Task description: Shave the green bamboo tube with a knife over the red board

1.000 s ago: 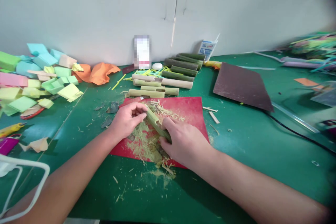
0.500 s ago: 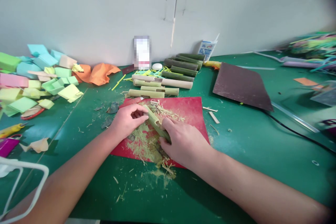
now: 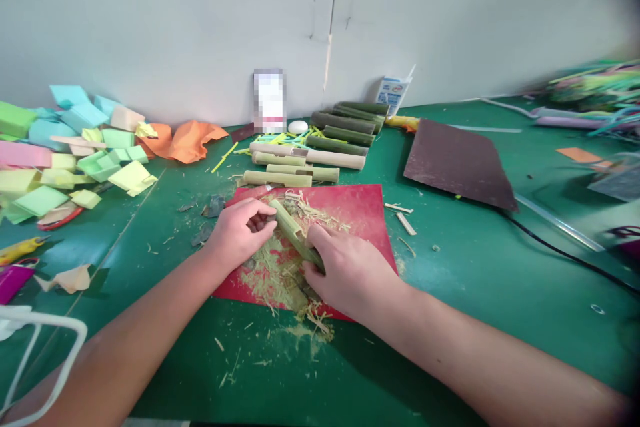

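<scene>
Bamboo stick (image 3: 294, 232) gripped between your hands, over the red mat (image 3: 360, 207).
Your left hand (image 3: 239, 232) closes on its far end, your right hand (image 3: 350, 270) clamps the near end; brace it firmly, low above the shavings (image 3: 270, 273).

This is a craft workshop bench against a plain wall: a green cutting mat (image 3: 450, 280) covers the table, with cut bamboo pieces (image 3: 320, 159), shavings (image 3: 270, 273) on a red board (image 3: 365, 207), heaps of coloured paper (image 3: 65, 160) and a sandpaper sheet (image 3: 457, 163).
</scene>
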